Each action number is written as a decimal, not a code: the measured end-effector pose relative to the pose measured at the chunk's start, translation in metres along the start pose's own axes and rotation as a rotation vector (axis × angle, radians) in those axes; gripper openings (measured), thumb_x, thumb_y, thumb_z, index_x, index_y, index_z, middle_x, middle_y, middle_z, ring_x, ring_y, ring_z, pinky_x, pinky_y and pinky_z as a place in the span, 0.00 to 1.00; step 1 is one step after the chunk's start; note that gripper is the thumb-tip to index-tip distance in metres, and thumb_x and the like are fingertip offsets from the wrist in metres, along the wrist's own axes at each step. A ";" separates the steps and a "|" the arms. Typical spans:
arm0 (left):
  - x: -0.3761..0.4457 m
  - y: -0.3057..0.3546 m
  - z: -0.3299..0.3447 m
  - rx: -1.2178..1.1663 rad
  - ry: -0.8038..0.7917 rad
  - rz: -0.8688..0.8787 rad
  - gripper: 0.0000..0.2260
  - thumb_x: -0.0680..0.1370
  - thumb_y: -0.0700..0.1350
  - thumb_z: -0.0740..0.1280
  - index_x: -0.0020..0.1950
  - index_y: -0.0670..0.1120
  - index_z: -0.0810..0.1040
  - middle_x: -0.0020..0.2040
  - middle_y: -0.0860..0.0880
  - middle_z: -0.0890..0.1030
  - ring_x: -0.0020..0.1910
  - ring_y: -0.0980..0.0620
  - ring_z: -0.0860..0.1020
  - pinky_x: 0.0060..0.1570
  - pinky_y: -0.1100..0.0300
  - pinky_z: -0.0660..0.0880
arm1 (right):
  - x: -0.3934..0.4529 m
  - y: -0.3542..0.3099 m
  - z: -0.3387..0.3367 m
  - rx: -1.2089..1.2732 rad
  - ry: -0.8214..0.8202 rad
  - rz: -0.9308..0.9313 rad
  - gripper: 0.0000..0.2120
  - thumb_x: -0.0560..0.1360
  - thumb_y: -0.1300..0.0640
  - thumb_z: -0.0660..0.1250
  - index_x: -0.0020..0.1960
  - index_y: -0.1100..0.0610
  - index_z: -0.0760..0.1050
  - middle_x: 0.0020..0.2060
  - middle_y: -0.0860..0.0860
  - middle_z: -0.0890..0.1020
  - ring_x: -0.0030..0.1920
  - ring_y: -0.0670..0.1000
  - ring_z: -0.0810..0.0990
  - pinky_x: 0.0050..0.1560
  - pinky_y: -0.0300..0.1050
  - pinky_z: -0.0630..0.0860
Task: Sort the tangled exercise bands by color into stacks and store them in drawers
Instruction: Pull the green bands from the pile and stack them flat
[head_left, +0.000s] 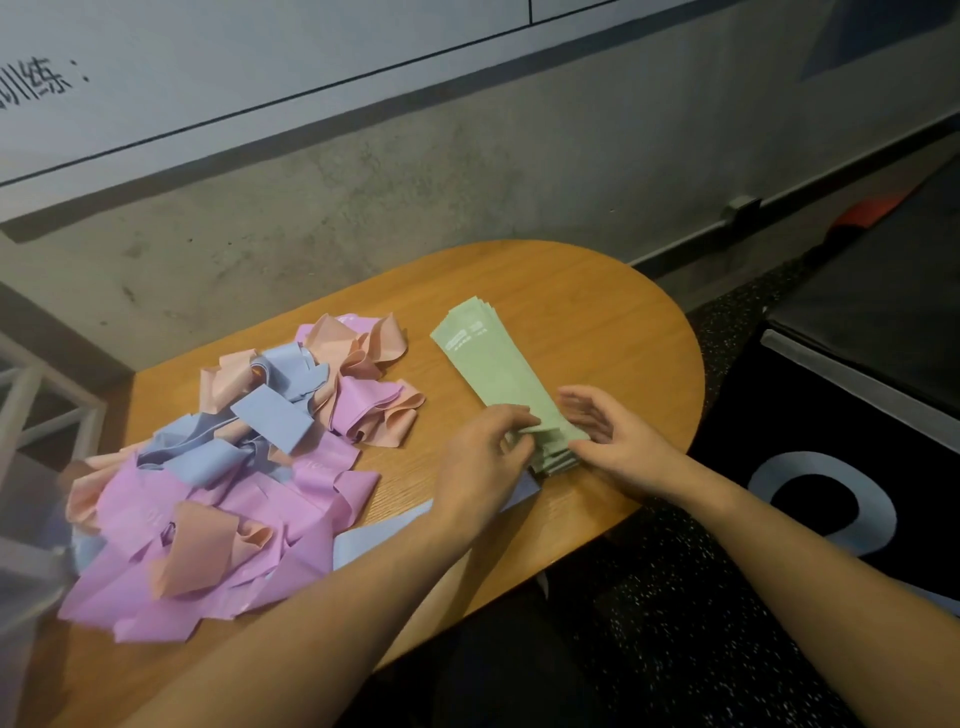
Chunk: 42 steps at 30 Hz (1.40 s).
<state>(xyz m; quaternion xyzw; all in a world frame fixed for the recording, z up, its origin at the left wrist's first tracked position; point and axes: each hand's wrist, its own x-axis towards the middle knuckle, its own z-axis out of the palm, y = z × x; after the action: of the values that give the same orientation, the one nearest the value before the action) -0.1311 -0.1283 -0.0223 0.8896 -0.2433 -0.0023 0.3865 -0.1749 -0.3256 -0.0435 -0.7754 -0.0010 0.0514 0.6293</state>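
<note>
on the wooden table (597, 312), two hands are working at one green band stack (493, 364): left hand (483, 457) pinching its near end, right hand (618, 436) lying open beside it, one tangled pile (234, 467) sitting left.

i see a rounded wooden worktop (597, 312) set against a rough concrete wall (363, 197). a pale board (260, 57) with dark printed characters hangs higher up on it. a white metal frame (31, 395) stands far left. right of the worktop, dark speckled floor (675, 623) and a black box (857, 415).
</note>
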 end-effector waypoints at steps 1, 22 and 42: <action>-0.002 0.001 0.003 0.025 -0.026 0.003 0.10 0.78 0.43 0.71 0.58 0.53 0.83 0.60 0.59 0.81 0.58 0.64 0.76 0.57 0.70 0.72 | 0.000 -0.002 0.000 0.056 0.017 0.038 0.28 0.79 0.69 0.63 0.74 0.50 0.63 0.68 0.46 0.73 0.69 0.45 0.73 0.66 0.39 0.72; 0.046 -0.023 0.009 -0.554 0.262 -0.594 0.06 0.80 0.47 0.65 0.56 0.49 0.74 0.52 0.47 0.80 0.50 0.49 0.79 0.52 0.49 0.77 | 0.037 -0.001 0.020 -0.572 -0.078 0.203 0.27 0.85 0.50 0.54 0.81 0.48 0.52 0.81 0.46 0.51 0.80 0.49 0.47 0.79 0.47 0.48; 0.136 -0.037 0.011 -0.924 0.392 -0.634 0.31 0.79 0.27 0.60 0.79 0.48 0.64 0.66 0.50 0.79 0.48 0.56 0.82 0.51 0.54 0.81 | 0.034 -0.005 0.019 -0.568 -0.132 0.220 0.27 0.85 0.52 0.50 0.82 0.48 0.46 0.81 0.44 0.47 0.80 0.45 0.44 0.79 0.48 0.43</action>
<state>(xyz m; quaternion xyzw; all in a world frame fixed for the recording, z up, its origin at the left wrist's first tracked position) 0.0029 -0.1733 -0.0306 0.6424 0.1362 -0.0591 0.7518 -0.1418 -0.3042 -0.0453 -0.9107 0.0276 0.1671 0.3767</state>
